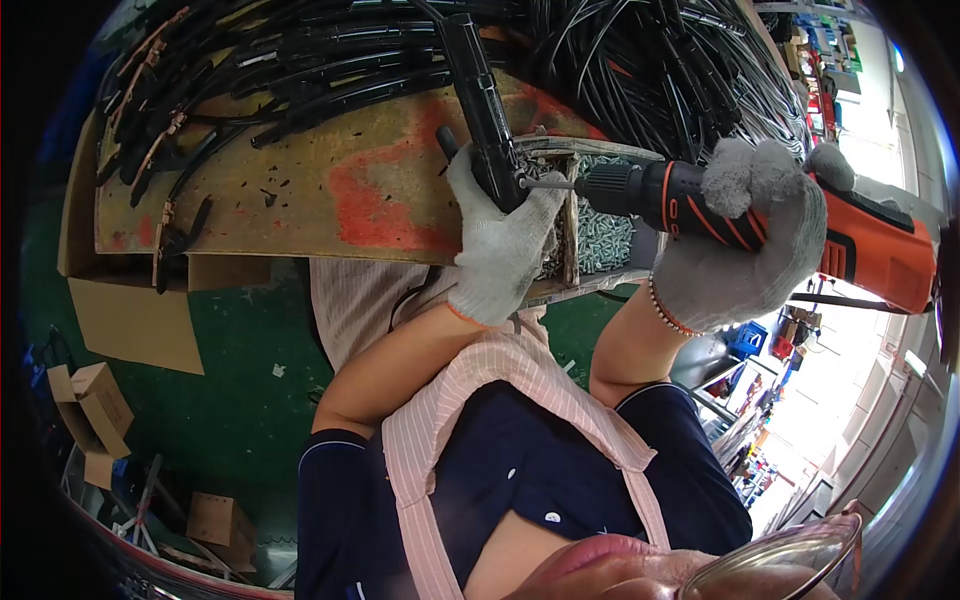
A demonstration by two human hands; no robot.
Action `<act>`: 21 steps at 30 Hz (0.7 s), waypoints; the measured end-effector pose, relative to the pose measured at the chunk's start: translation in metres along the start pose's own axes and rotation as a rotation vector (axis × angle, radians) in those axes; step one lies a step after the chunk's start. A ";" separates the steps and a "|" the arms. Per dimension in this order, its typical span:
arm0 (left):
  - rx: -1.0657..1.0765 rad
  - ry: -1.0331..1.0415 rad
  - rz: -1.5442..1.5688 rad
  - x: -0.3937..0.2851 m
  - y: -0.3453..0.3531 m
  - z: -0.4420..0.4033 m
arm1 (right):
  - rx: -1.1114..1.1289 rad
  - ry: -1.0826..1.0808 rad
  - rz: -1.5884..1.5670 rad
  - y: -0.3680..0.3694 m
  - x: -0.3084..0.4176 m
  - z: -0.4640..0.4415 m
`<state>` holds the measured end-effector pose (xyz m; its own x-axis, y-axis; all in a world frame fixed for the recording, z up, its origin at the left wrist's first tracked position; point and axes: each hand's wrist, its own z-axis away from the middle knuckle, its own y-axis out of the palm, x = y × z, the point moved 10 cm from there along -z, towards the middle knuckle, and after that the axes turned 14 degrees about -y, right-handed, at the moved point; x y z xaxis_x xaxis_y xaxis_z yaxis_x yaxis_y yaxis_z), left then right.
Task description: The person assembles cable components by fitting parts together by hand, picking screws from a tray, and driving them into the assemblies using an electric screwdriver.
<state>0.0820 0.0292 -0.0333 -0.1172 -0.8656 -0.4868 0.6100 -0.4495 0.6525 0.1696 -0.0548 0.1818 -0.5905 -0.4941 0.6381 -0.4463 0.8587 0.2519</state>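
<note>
The left hand's (497,245) fingers clasp the lower end of the black tube (480,105), which juts toward eleven o'clock; the right hand's (735,262) grip the drill (688,202), its bit (550,184) meeting the tube from three o'clock.

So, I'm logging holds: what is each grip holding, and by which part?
Left grip: the black tubular piece, by its near end. Right grip: the power driver, by its middle, behind the chuck.
</note>
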 end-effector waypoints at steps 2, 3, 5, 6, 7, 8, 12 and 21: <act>-0.014 -0.030 -0.010 0.000 0.000 0.001 | -0.015 0.019 -0.043 0.000 -0.006 -0.001; -0.026 -0.051 -0.017 -0.001 0.000 0.002 | -0.036 0.025 -0.087 0.000 -0.010 -0.001; -0.039 -0.053 -0.010 -0.001 -0.001 0.000 | -0.059 0.040 -0.122 -0.002 -0.015 -0.002; -0.039 -0.034 0.003 0.001 -0.002 -0.003 | -0.063 0.048 -0.114 -0.004 -0.016 -0.003; -0.040 -0.018 0.016 0.001 -0.003 -0.003 | -0.069 0.057 -0.104 -0.006 -0.017 -0.002; -0.034 -0.025 0.020 0.001 -0.002 -0.003 | -0.068 0.054 -0.114 -0.006 -0.017 -0.001; -0.026 -0.069 0.014 0.003 -0.004 -0.002 | 0.004 0.059 -0.096 0.005 -0.013 -0.001; -0.027 -0.001 0.007 0.001 -0.001 0.005 | -0.198 0.013 0.119 -0.010 -0.001 0.008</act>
<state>0.0781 0.0280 -0.0313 -0.1131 -0.8689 -0.4818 0.6317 -0.4372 0.6401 0.1691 -0.0641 0.1728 -0.6216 -0.3868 0.6812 -0.2325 0.9215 0.3111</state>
